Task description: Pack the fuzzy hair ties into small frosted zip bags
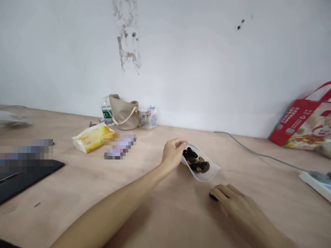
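A clear plastic zip bag (198, 163) lies on the plywood table (165, 220), holding dark dried pieces, possibly mushrooms, and a few paler brown ones. My left hand (173, 154) pinches the bag's near corner at its upper edge. To the lower right, my right hand (232, 203) curves over a small dark piece (213, 197) on the tabletop, and its fingers hide most of that piece. The right hand sits just below the bag, apart from it.
A beige shoulder bag (123, 113), a water bottle (106, 111) and a small clear pouch (148, 119) stand against the white wall. A yellow packet (93, 138) and a pixelated item (120, 146) lie nearer. A black folder (26, 181) sits left; a red gift bag (302, 120), a grey cable and a white power strip (317, 184) sit right.
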A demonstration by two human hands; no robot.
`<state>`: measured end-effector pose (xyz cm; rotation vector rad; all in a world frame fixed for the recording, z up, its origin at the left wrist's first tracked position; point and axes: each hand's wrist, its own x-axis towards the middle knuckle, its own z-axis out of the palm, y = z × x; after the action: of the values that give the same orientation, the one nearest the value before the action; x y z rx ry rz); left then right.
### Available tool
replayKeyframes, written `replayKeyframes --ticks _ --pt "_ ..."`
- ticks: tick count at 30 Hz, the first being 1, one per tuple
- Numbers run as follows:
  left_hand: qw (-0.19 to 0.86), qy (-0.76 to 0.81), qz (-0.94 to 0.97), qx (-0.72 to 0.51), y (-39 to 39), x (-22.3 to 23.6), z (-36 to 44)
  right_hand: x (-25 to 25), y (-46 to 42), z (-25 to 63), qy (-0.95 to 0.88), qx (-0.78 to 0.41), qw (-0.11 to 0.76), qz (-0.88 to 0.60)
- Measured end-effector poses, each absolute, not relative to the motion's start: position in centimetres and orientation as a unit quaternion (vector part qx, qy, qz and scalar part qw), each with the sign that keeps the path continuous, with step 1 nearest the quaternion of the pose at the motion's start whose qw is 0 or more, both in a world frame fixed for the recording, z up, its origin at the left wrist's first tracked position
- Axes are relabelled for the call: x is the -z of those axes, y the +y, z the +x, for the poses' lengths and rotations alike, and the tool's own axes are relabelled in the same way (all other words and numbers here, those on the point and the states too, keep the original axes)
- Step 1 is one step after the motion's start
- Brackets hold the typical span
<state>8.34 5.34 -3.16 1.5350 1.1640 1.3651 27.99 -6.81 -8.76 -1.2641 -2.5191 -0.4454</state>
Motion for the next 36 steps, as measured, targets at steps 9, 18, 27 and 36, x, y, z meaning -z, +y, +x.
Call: replayKeyframes --ticks 9,18,27,36 --pt "0.401 0.445 0.605 -0.525 4.8 2.4 8.3 2.1 -5.4 25.6 -0.840 0.121 0.322 -0.421" --pt "0.465 0.444 0.601 -0.476 4.2 0.6 7.6 2.4 -4.3 29.2 -0.882 0.116 0.240 -0.389" --pt "0.514 0.446 0.657 -0.324 2.1 -1.9 3.7 0.9 -5.6 29.9 -0.770 -0.131 0.359 -0.512" --pt "0.499 0.455 0.636 -0.372 0.0 0.5 2.2 1.5 -6.0 30.6 -0.736 -0.131 0.416 -0.518"
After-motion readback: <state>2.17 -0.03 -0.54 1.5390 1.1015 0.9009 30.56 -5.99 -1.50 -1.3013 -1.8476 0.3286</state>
